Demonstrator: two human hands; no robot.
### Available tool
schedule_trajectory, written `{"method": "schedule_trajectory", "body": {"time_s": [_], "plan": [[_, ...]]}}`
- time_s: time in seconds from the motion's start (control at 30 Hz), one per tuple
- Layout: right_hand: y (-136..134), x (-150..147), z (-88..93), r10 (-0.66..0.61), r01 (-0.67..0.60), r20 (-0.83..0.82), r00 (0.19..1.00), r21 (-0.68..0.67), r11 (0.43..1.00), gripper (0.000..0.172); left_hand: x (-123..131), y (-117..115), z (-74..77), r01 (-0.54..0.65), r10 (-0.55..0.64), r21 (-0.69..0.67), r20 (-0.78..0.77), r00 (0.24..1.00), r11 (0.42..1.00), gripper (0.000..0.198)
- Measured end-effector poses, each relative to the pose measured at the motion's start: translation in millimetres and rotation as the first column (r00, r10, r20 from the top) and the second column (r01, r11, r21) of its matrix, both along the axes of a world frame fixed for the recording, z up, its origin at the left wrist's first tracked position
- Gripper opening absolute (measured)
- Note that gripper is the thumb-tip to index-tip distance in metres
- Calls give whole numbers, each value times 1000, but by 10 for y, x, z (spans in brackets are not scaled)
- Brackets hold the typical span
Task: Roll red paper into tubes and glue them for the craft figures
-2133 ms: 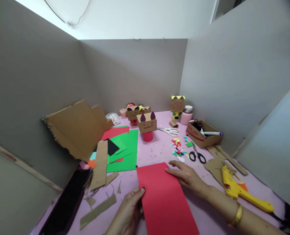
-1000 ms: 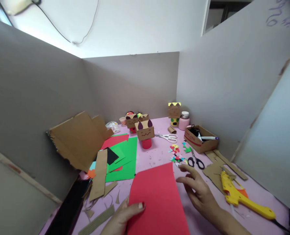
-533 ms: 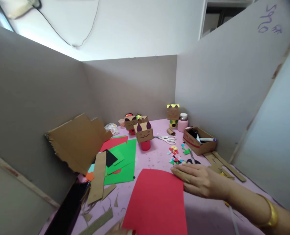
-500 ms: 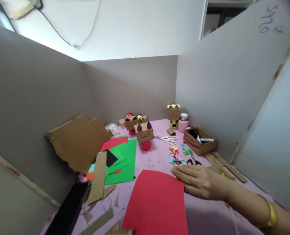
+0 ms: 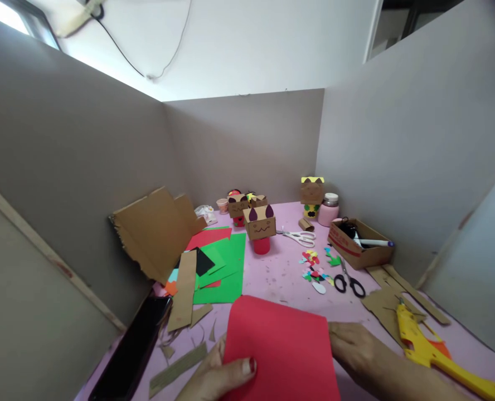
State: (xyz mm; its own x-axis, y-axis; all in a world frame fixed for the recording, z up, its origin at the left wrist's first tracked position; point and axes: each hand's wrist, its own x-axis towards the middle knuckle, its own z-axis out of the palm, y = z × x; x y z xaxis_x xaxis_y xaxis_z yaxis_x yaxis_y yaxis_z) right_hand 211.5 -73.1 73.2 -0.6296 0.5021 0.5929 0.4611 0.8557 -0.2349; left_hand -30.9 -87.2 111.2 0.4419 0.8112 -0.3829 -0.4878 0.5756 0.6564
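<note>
Presently, left hand (image 5: pixel 220 372) pinches red sheet (image 5: pixel 281 348), hiding fingertips of right hand (image 5: pixel 354 348); cannot tell grip. From sheet: figurine (image 5: pixel 260 225) 12 o'clock, glue gun (image 5: pixel 421 345) 3, phone (image 5: pixel 132 348) 9. Pink tabletop (image 5: pixel 268 284), grey partitions (image 5: pixel 247 147).

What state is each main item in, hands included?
Red sheet: held, bent at its upper left
Left hand: closed on red sheet, thumb on top
Right hand: at sheet's right edge, fingertips hidden
Phone: screen dark
Yellow glue gun: lying on its side
Black-handled scissors: lying flat
White-handled scissors: lying flat
Pink jar: upright, lid on
Cardboard box: open
Front cat figure: upright
</note>
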Motion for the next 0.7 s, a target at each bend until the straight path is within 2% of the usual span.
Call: {"method": "schedule_trajectory", "body": {"time_s": [0.1,0.2,0.23,0.33,0.4,0.47,0.57,0.63,0.7], "plan": [[-20,-25,48,-13,13,25,1000,27,1000,35,34,-12,20,-51,54,-83,27,998,995,62],[-57,-22,106,-115,109,52,992,108,988,31,56,5,43,-119,118,-57,-16,993,991,63],[-74,-16,120,-168,157,49,985,177,972,31,63,16,50,-137,137,-36,-20,990,990,65],[-124,4,128,-247,237,-34,968,439,867,37,83,56,56,-151,151,-2,21,988,989,66],[-135,3,100,-224,221,-52,973,483,847,35,98,84,42,-156,156,7,47,987,988,61],[-122,-19,40,-149,168,-78,986,407,898,32,111,113,11,-184,182,23,57,982,983,54],[-85,-72,-115,8,19,-145,989,186,982,32,121,164,-64,-203,200,51,64,978,978,39],[-82,-108,-249,65,-68,-197,978,-8,998,38,122,198,-133,-182,179,58,56,982,982,26],[-112,-141,-392,54,-107,-283,957,-172,979,43,127,229,-217,-172,170,56,39,985,983,15]]}}
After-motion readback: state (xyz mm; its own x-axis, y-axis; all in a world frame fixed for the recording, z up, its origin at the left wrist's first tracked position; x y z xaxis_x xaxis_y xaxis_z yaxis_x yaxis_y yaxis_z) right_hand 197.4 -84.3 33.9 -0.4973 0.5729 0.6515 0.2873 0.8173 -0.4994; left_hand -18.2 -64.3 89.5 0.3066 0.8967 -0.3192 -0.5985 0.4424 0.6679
